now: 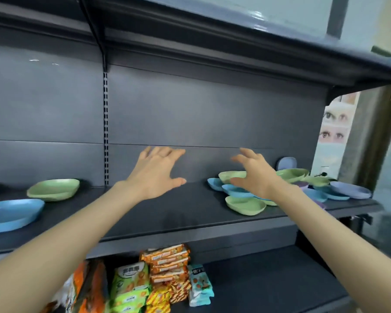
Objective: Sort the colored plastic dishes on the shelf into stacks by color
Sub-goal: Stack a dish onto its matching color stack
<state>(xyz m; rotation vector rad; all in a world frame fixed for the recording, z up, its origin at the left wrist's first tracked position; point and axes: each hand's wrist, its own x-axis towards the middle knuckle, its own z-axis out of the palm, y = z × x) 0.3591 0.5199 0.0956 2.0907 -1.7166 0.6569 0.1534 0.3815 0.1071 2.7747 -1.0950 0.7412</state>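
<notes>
Released and holding nothing: left grip [155, 175] and right grip [255, 177], fingers spread, palms down, forearms reaching in from the lower corners.

Head view. The left grip hovers over the bare middle of the shelf [167, 213], near its back panel. The right grip hovers over the left part of the dish cluster [245, 205] at the shelf's right end. With its forearm it hides several dishes, so the cluster cannot be fully counted. Visible there are at least four green, four blue and three purple dishes, overlapping and mixed by color. One of these, a purple dish [286, 163], leans upright against the back panel.

At the shelf's left end, well apart from the cluster, are one green dish [53, 189] toward the back and one blue dish [11, 214] at the front edge, just beside each other.

On the lower shelf [269, 279] lie snack packets [166, 260] in orange, green and teal. An eye poster [334, 127] shows beyond the right end.
</notes>
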